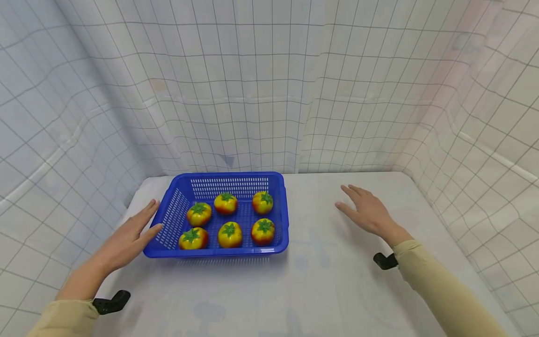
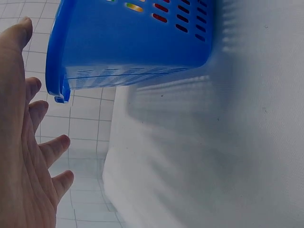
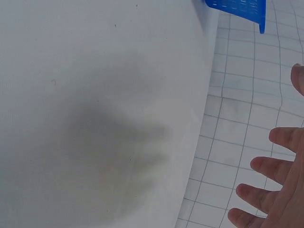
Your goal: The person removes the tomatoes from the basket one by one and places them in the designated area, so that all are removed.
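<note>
A blue plastic basket (image 1: 216, 252) with slotted walls stands on the white table, left of the middle. Inside it lie several yellow-red toy tomatoes (image 1: 229, 235) with green star-shaped tops, loosely in two rows. My left hand (image 1: 126, 238) hovers by the basket's left side, fingers extended and holding nothing. In the left wrist view a gap shows between that hand and the basket's rim (image 2: 56, 57). Well to the right of the basket, my right hand (image 1: 368, 213) is held above the table with straight, spread fingers and grasps nothing.
White curtains with a dark grid (image 1: 269, 93) enclose the table at the back and both sides. The white table surface (image 1: 328, 290) extends in front of and right of the basket. Black straps with small devices (image 1: 112, 302) are worn on both wrists.
</note>
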Available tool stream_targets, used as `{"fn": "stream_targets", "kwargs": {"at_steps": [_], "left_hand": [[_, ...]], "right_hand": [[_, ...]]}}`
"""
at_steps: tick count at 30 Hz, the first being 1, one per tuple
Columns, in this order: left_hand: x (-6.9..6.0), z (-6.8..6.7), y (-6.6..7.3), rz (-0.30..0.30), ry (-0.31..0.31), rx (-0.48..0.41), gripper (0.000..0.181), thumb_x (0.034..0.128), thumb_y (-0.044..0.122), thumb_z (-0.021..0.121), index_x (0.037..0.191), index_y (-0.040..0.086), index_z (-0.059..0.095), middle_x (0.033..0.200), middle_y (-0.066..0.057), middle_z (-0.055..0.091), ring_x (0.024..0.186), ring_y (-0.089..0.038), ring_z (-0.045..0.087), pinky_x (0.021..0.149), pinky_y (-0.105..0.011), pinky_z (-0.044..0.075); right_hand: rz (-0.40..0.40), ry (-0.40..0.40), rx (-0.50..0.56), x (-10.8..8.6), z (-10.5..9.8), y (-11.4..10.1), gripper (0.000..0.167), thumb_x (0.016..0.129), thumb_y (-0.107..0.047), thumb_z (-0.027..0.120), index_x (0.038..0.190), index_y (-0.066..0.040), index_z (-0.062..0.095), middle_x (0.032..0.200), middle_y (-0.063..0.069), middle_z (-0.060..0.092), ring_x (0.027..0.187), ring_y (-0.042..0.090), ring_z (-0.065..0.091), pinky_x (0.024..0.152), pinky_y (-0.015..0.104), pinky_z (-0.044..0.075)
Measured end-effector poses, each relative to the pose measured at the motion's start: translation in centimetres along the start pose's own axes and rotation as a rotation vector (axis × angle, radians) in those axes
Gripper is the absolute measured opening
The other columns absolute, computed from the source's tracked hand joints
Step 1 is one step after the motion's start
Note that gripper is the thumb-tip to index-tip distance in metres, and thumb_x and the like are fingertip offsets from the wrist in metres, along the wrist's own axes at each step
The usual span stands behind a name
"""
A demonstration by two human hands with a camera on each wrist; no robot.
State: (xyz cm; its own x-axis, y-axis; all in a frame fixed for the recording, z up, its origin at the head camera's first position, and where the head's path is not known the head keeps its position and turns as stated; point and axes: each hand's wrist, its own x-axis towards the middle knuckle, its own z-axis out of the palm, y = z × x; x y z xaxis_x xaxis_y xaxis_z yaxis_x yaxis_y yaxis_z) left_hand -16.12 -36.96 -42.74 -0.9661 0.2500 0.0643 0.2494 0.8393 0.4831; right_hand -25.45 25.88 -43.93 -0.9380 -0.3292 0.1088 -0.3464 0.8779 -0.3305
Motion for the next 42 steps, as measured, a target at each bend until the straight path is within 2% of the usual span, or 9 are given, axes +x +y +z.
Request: {"fn": "stream_targets", "kwargs": {"at_steps": [11,16,30,42], "left_hand": [[-0.7,0.5,0.7,-0.028,-0.022,-0.040,0.075,0.1070,0.037,0.053,0.165,0.017,0.010,0.171,-0.016,0.003,0.149,-0.053,0.013,0.102,-0.083,0.023],[-1.2,0.9,0.8,-0.019,-0.004,-0.048,0.075,0.1056,0.037,0.056,0.165,0.018,0.014,0.171,-0.016,0.007,0.148,-0.054,0.018,0.098,-0.082,0.029],[-2.5,1.8,1.1,-0.043,0.053,-0.093,0.072,0.1019,0.034,0.065,0.162,0.017,0.028,0.170,-0.015,0.015,0.146,-0.055,0.021,0.099,-0.083,0.027],[-3.7,2.7,0.9,-0.029,0.103,-0.122,0.063,0.1002,0.031,0.068,0.155,0.014,0.041,0.169,-0.013,0.021,0.145,-0.055,0.023,0.099,-0.083,0.026]], "right_hand": [[-0.020,-0.004,0.086,0.4,0.4,-1.5,0.075,0.103,-0.063,0.043,0.158,-0.012,0.037,0.157,0.019,0.042,0.143,0.043,0.037,0.113,0.064,0.031],[-0.026,-0.013,0.103,0.6,0.7,-2.1,0.073,0.103,-0.063,0.044,0.157,-0.013,0.040,0.156,0.018,0.043,0.143,0.041,0.037,0.113,0.064,0.033],[-0.063,-0.003,0.149,1.4,1.2,-4.1,0.059,0.103,-0.047,0.059,0.151,-0.015,0.049,0.151,0.014,0.051,0.138,0.037,0.046,0.106,0.060,0.042],[-0.102,0.007,0.143,2.4,1.1,-6.0,0.057,0.102,-0.042,0.062,0.150,-0.014,0.051,0.150,0.012,0.052,0.138,0.036,0.046,0.108,0.059,0.041]]}}
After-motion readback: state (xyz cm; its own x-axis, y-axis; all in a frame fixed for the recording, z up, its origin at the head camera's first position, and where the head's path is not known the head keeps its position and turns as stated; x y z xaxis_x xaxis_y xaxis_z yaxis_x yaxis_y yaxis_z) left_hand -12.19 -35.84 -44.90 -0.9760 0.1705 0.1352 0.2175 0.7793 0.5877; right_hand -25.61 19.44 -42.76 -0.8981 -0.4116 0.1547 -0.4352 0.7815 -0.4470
